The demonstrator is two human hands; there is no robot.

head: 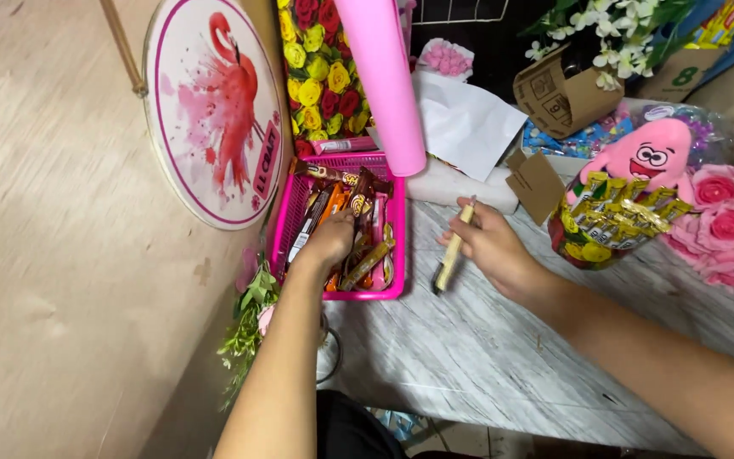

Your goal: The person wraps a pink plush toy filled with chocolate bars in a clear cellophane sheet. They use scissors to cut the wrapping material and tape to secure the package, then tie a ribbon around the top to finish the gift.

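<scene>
the wrapped snack bars (358, 223) lie heaped in the pink basket (398, 255) at the left of the grey marble-look table (486, 357), and the left hand (330, 240) is down among them, fingers curled over the pile; it seems to be closing on 1 bar, though the hand itself hides its fingertips and i cannot tell whether anything is truly gripped. the right hand (488, 246) rests on the table just beside the basket, closed round a slim pale stick-like tool (454, 246) with a dark tip pointing down toward the tabletop. the bars overlap loosely, so lifting 1 could drag its neighbours up and spill them over the low rim. the basket sits close to the table's left edge, above a sprig of green leaves (248, 319), and a push from the forearm could slide it off. further right, a bouquet of bars and yellow sweets (609, 225) topped by a pink plush star (652, 153) stands next to pink fabric roses (728, 225); a wide sweep of the right arm might topple it.
</scene>
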